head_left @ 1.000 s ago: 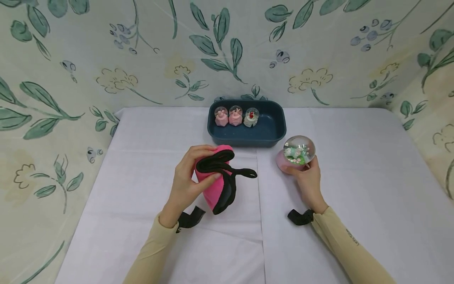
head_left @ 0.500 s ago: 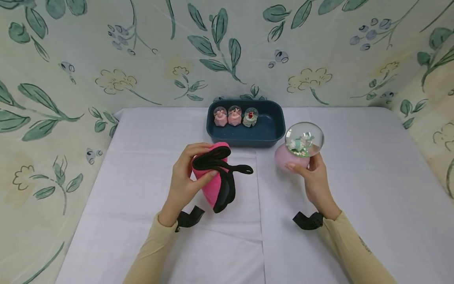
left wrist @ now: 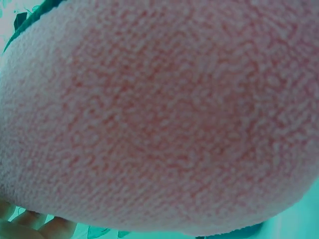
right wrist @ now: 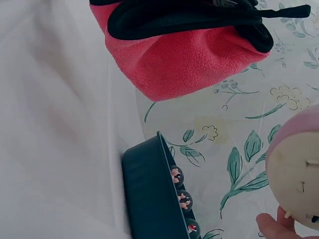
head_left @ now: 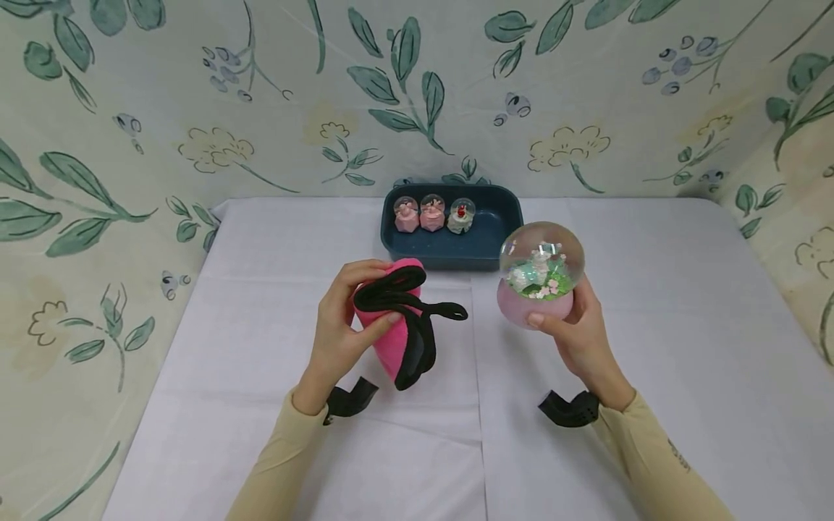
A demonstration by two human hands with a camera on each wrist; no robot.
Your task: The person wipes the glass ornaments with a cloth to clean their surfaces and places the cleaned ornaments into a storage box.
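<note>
My left hand (head_left: 339,325) pinches a folded pink plush cloth (head_left: 391,351) with black edging and a black hanging loop. Thumb in front, fingers behind, it holds the cloth above the table; pink pile fills most of the left wrist view. On the right, my right hand (head_left: 583,344) grips a snow globe (head_left: 537,278) by its pink base. White and green figures with small flowers show inside the clear dome, which stands nearly upright. The right wrist view shows the pale underside of the base (right wrist: 299,174), with a fingertip beside it.
A dark blue tray (head_left: 498,224) stands at the table's back edge. Three small globes sit in its left part: two pink ones (head_left: 432,215) and a whitish one (head_left: 460,217) with something red inside. A white cloth (head_left: 274,239) covers the table; a floral curtain hangs behind.
My right hand has raised the snow globe from lower down. The dome leaned right half a second ago and is now nearly upright, further left. My left hand and the cloth barely moved.
</note>
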